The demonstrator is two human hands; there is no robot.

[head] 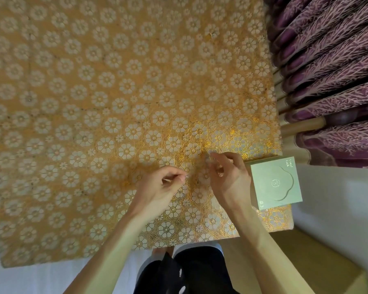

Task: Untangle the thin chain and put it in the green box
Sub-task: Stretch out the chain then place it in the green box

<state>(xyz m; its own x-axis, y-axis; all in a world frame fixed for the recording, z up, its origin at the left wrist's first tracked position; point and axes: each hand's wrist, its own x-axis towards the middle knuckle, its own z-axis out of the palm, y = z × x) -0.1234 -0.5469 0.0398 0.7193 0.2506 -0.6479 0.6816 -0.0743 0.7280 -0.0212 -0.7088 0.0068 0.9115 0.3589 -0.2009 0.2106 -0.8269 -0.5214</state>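
Observation:
My left hand (162, 187) and my right hand (227, 177) hover close together over the table's near right part, both with fingers curled in a pinch. The thin chain (197, 168) is barely visible between the fingertips, a faint blurred strand against the patterned cloth. My left fingertips pinch one part of it and my right fingertips another. The green box (276, 183) lies closed just right of my right hand, at the table's right edge, with a flower outline on its lid.
An orange tablecloth (94, 102) with white flower patterns covers the table. A purple patterned curtain (331, 71) hangs along the right side. The table's near edge is just above my dark-clothed lap (189, 272).

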